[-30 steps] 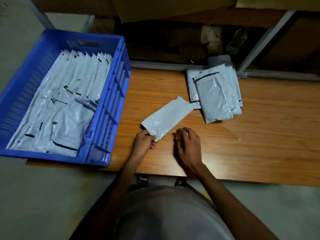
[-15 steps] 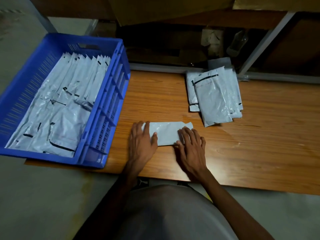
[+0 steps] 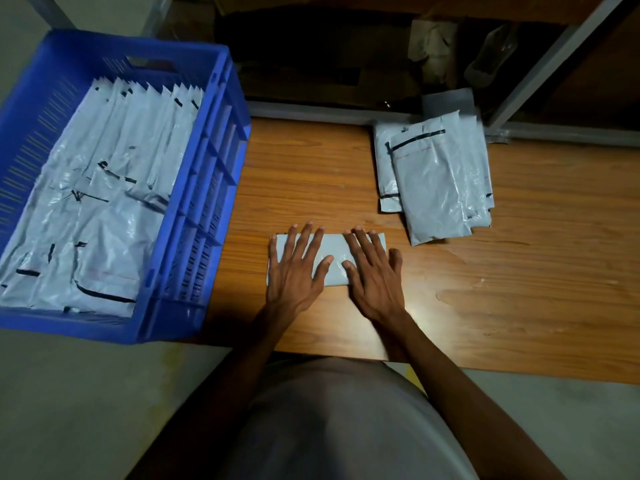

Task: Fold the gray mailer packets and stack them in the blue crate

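Packet now flat under fingers.

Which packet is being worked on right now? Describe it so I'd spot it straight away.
On the wooden table, right of the blue crate, look near the front edge. The folded packet lies there under the flat left hand and right hand. Unlike the loose pile farther back, it lies alone, a narrow strip.
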{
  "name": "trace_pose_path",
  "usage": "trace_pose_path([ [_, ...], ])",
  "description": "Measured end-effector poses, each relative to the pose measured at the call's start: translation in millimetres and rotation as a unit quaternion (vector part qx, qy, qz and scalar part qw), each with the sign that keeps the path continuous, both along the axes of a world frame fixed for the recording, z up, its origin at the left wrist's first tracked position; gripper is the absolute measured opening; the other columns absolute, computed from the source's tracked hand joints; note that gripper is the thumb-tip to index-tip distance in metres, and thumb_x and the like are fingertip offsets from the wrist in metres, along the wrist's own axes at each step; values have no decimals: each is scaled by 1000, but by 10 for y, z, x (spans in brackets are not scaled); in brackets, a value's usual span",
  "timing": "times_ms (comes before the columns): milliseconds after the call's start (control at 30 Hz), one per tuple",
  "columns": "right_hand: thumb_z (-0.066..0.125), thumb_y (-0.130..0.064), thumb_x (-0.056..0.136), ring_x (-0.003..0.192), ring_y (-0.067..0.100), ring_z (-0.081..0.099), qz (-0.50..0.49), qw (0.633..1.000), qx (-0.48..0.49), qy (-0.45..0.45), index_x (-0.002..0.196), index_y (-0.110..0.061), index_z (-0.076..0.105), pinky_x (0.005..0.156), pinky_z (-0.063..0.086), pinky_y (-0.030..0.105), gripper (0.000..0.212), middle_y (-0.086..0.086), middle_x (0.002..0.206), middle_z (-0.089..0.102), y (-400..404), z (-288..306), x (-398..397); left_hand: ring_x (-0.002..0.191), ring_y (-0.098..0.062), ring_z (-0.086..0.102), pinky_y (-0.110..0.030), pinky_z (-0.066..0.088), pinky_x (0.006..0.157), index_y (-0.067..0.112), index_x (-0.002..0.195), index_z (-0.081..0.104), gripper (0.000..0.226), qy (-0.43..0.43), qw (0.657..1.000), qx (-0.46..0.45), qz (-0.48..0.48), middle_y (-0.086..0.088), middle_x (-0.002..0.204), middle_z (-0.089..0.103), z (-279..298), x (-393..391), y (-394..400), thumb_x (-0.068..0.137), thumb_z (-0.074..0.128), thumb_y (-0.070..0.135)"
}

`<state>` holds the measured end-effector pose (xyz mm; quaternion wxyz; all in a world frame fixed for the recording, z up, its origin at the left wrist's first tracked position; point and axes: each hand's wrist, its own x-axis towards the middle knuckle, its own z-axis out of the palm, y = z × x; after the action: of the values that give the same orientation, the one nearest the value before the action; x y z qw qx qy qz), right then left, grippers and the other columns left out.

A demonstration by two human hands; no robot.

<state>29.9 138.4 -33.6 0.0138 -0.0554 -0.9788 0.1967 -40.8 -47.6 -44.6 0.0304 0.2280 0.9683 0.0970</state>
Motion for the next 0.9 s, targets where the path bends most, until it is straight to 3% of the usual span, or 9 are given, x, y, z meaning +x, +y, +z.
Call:
trace_pose_path([
  [200,30,-42,112,162,15,5,-1,1000,5,-2,167,-32,19,126,13,55,57,-8,175,14,7,-44,-48,161,-19,7,-61,8,126,32,166,19,63,5,1000,0,-1,7,173,17,-18,-26,5,109,22,60],
  [400,31,-42,112,162,15,3,3,1000,8,-16,167,-32,18,130,4,52,57,-8,175,12,12,-68,-72,161,-16,2,-59,3,127,32,166,17,63,-8,1000,7,1,8,174,11,-48,-44,20,109,24,59],
  [733,30,-43,112,162,14,-2,9,1000,4,-25,167,-34,14,130,2,52,58,-11,175,8,17,-49,-74,161,-15,-3,-59,2,127,32,167,8,65,-15,1000,1,-4,8,175,4,-48,-57,27,109,23,60],
  [900,28,-43,112,162,15,5,3,1000,15,-9,167,-32,21,130,3,52,56,-8,174,16,-13,-55,-61,160,-13,-6,-58,0,127,31,167,9,64,-44,999,17,-9,10,174,2,-35,-61,10,109,14,59],
])
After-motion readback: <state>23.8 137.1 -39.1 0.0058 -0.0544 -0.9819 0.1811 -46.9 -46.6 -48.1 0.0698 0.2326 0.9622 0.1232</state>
